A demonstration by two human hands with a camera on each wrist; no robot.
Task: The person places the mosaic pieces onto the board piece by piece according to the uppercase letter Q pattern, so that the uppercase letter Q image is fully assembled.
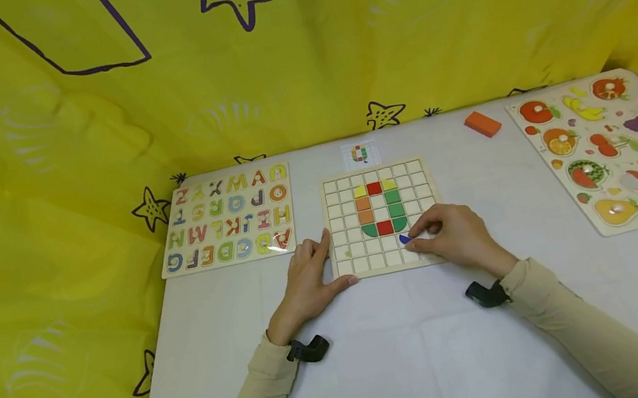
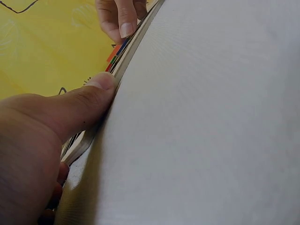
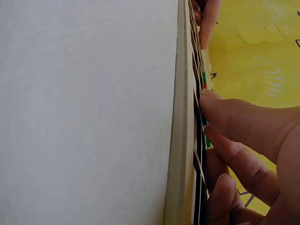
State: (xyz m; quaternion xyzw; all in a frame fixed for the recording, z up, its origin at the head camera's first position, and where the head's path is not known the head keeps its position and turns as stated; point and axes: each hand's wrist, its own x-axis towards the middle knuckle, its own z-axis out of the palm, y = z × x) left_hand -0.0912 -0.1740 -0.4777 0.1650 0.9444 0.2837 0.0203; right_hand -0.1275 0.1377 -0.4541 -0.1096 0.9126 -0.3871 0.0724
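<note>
A square wooden grid board [image 1: 361,265] lies on the table with red, green, orange and yellow pieces set in a ring on it. My left hand [image 1: 306,283] holds its near left corner, thumb along the front edge and fingers at the left side. Between thumb and index finger, my right hand [image 1: 453,237] pinches a small blue piece [image 1: 405,239] with a curved edge, low over the squares below the ring's right side. In the right wrist view the fingertips [image 3: 211,96] are right at the board's surface, and the blue piece is mostly hidden.
Behind the board lies a small pattern card [image 1: 360,153] showing a similar ring. An alphabet puzzle [image 1: 225,221] is at the left, a fruit puzzle [image 1: 623,144] at the right. An orange block [image 1: 482,124] lies near the back edge, before a yellow curtain [image 1: 300,77].
</note>
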